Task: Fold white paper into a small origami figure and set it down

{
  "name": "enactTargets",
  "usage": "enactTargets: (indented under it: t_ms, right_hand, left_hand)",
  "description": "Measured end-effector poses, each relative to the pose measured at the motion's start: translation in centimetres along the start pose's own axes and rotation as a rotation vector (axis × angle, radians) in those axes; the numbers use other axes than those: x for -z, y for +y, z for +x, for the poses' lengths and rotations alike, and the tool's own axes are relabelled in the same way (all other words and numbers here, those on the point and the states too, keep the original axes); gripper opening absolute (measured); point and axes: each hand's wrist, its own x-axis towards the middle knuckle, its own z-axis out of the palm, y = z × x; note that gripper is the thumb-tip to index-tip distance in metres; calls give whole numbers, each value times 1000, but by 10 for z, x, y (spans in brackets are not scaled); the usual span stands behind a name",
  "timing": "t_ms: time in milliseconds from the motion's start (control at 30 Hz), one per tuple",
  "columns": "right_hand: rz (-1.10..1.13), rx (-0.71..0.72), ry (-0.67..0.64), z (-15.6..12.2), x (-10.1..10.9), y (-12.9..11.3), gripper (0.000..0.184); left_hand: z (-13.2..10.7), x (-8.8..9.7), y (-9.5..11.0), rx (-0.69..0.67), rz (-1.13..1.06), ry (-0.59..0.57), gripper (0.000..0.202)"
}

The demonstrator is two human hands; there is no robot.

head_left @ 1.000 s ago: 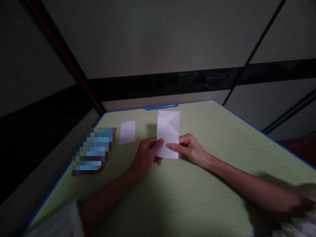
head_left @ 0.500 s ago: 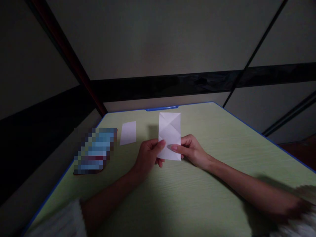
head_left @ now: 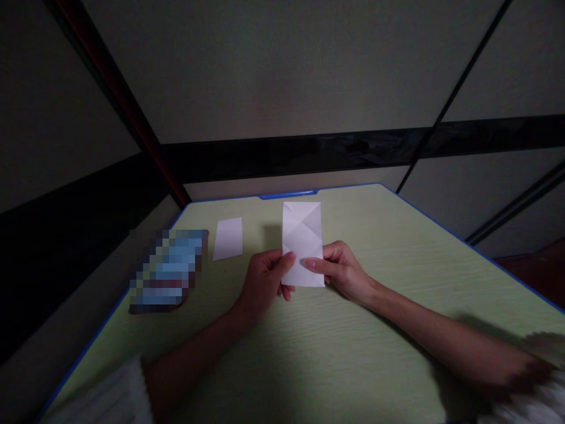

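Note:
Between my hands is a white sheet of paper [head_left: 302, 227], raised above the table and facing me. Diagonal creases cross its upper half. My left hand [head_left: 265, 277] pinches its lower left edge, thumb in front and fingers behind. On the lower right edge, my right hand [head_left: 346, 271] grips it the same way, its thumb lying across the front. The fingers behind the sheet are partly hidden.
A smaller white piece of paper [head_left: 228, 238] lies on the pale green table [head_left: 397, 247], left of my hands. Farther left is a pixelated, dark-edged flat object [head_left: 170, 274]. Behind the table's blue edge stand light panels [head_left: 282, 76] with a dark band.
Almost nothing differs. The whole view has shifted very slightly, and both hands keep their hold on the paper.

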Motion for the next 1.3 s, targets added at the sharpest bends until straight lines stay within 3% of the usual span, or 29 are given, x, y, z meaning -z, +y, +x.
enactTargets:
  t_ms: [200,400,567,733,967,1300]
  right_hand:
    - [3,-53,101,-3,0,-9,26]
    - [110,26,271,4,5,-3,16]
    - [61,-7,292,6,3,-3,17]
    - [31,-45,262,6,3,-3,21]
    - [79,-59,247,7,5,-1,25]
    - [76,-77,206,7,5,-2,24]
  left_hand:
    - [0,3,0,-16,7,-97,28]
    - [-1,2,-2,51,3,-207,26]
    - [2,1,-2,-43,-100,-9,11]
    - [1,0,0,-85,-89,163,18]
    - [-2,2,0,-100,-38,159,24]
    - [-2,2,1,-214,20,148,14]
